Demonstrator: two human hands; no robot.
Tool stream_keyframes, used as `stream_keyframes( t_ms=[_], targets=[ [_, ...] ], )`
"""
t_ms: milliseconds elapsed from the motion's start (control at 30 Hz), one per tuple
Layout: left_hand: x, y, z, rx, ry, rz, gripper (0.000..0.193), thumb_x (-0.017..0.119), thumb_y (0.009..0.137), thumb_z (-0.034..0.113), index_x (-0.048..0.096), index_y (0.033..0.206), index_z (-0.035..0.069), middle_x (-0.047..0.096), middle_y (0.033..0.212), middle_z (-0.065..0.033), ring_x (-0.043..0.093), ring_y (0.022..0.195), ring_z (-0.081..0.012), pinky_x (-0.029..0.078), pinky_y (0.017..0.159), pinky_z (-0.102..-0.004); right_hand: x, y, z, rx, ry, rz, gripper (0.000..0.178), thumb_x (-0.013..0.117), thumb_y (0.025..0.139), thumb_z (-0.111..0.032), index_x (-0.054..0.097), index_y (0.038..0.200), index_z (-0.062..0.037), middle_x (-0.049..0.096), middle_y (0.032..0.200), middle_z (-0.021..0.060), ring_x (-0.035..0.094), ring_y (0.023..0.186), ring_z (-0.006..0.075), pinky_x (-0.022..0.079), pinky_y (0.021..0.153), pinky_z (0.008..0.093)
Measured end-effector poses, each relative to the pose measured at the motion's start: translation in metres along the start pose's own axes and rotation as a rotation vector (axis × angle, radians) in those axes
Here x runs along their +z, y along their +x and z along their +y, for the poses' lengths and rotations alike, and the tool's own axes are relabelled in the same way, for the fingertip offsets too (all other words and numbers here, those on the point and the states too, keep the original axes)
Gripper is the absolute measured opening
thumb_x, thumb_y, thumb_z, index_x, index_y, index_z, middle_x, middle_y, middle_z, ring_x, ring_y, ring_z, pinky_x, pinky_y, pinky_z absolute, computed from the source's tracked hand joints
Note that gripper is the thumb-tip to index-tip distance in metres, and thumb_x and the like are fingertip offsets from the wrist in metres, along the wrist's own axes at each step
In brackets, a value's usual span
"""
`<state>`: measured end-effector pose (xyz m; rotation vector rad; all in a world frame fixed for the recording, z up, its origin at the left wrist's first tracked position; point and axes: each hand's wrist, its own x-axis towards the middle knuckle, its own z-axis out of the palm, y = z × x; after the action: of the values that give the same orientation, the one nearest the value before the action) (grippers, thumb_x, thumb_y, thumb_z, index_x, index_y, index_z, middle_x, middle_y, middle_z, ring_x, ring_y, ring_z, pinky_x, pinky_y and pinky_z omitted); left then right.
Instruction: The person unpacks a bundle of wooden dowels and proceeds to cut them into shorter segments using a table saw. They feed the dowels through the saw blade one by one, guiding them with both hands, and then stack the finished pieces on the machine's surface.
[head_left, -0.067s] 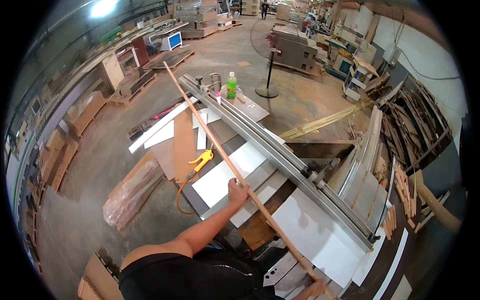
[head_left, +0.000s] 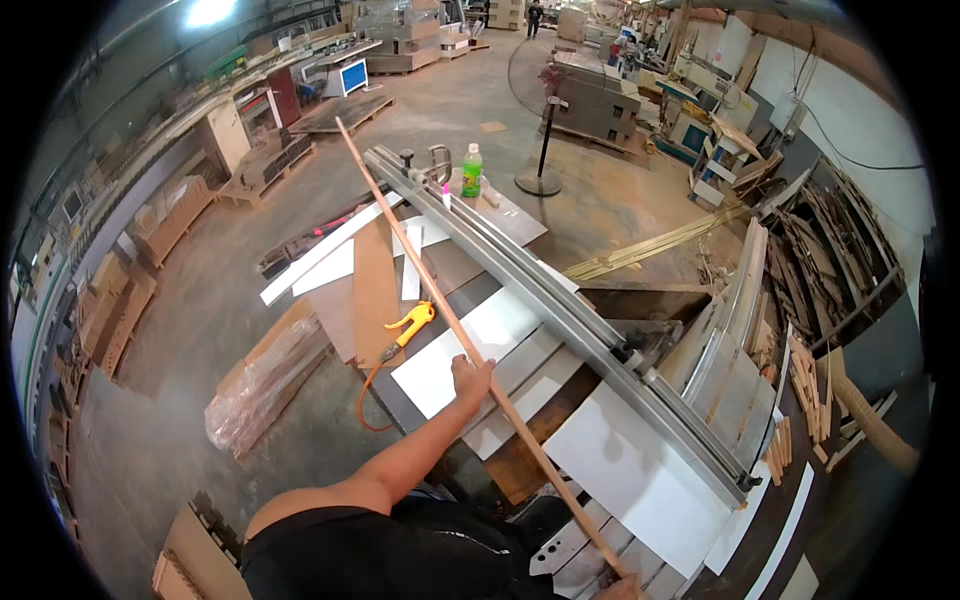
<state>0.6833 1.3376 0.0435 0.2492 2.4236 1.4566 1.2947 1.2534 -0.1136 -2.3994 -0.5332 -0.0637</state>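
Observation:
A long, thin wooden strip (head_left: 437, 290) slants across the sliding table of a panel saw, from far left to near right. My left hand (head_left: 472, 382) is closed around its middle, above the white panels. Its near end is in my right hand (head_left: 622, 588), which shows only in part at the lower edge. Left of the strip lies a yellow air blow gun (head_left: 410, 325) with an orange hose. Beneath the strip's near half are a large white panel (head_left: 640, 470) and a smaller white panel (head_left: 470, 350).
A long metal fence (head_left: 560, 310) runs across the table, right of the strip. Beyond it stand a green bottle (head_left: 472, 172) and a black post stand (head_left: 545, 150). Plastic-wrapped boards (head_left: 265, 385) lie at left on the floor. Scrap wood leans in a rack (head_left: 835, 240) at right.
The strip's near end and my right hand have shifted slightly left and down. My left hand still grips the middle, and the whole view has moved a little.

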Motion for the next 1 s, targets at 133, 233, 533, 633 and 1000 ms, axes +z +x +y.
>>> stream_keyframes(
  t_ms=[133,233,533,633,1000],
  targets=[
    [0.002,0.049,0.003,-0.402,-0.273,-0.101,0.062,0.081,0.083,0.033,0.051,0.119,-0.008,0.061,0.11,-0.0221,0.065,0.095,-0.0313,0.055,0.083,-0.0423,-0.034,-0.038,0.013,0.062,-0.222,0.169,0.045,0.069,0.09,-0.026,0.052,0.105,0.0127,0.067,0.071,0.0207,0.064,0.054,0.0289,0.054,0.046,0.0411],
    [-0.008,0.108,-0.039,-0.604,-0.607,-0.195,0.04,0.071,0.093,0.04,0.053,0.101,0.005,0.058,0.085,-0.0102,0.059,0.068,-0.0221,0.051,0.061,-0.0402,-0.039,-0.066,0.005,0.067,-0.29,0.202,0.05,0.069,0.091,-0.027,0.049,0.111,0.0137,0.068,0.074,0.0212,0.065,0.057,0.0294,0.054,0.048,0.0416],
    [-0.08,0.103,0.038,-0.849,-1.281,-0.665,0.048,0.067,0.095,0.044,0.042,0.06,0.022,0.044,0.05,0.0071,0.045,0.045,-0.009,0.042,0.049,-0.0263,-0.074,-0.01,-0.062,0.02,0.243,0.171,0.061,0.066,0.095,-0.035,0.042,0.132,0.0056,0.065,0.098,0.0195,0.065,0.08,0.0305,0.057,0.062,0.044],
    [-0.101,0.1,0.078,-0.651,-1.453,-0.889,0.052,0.063,0.097,0.042,0.04,0.053,0.024,0.039,0.045,0.0107,0.042,0.04,-0.0052,0.041,0.048,-0.0231,-0.126,0.005,-0.151,0.13,0.76,-0.02,0.062,0.064,0.096,-0.041,0.04,0.14,-0.0046,0.061,0.117,0.0167,0.062,0.098,0.0304,0.058,0.073,0.0456],
    [-0.241,0.117,0.373,0.814,-1.74,-1.476,0.035,0.058,0.083,0.027,0.031,0.062,0.021,0.032,0.05,0.0079,0.034,0.047,-0.0052,0.034,0.054,-0.0263,-0.219,0.026,-0.432,-0.11,0.853,-0.332,0.078,0.062,0.095,-0.06,0.04,0.153,-0.0122,0.055,0.143,0.0174,0.062,0.119,0.0319,0.054,0.091,0.0496]
  ],
)
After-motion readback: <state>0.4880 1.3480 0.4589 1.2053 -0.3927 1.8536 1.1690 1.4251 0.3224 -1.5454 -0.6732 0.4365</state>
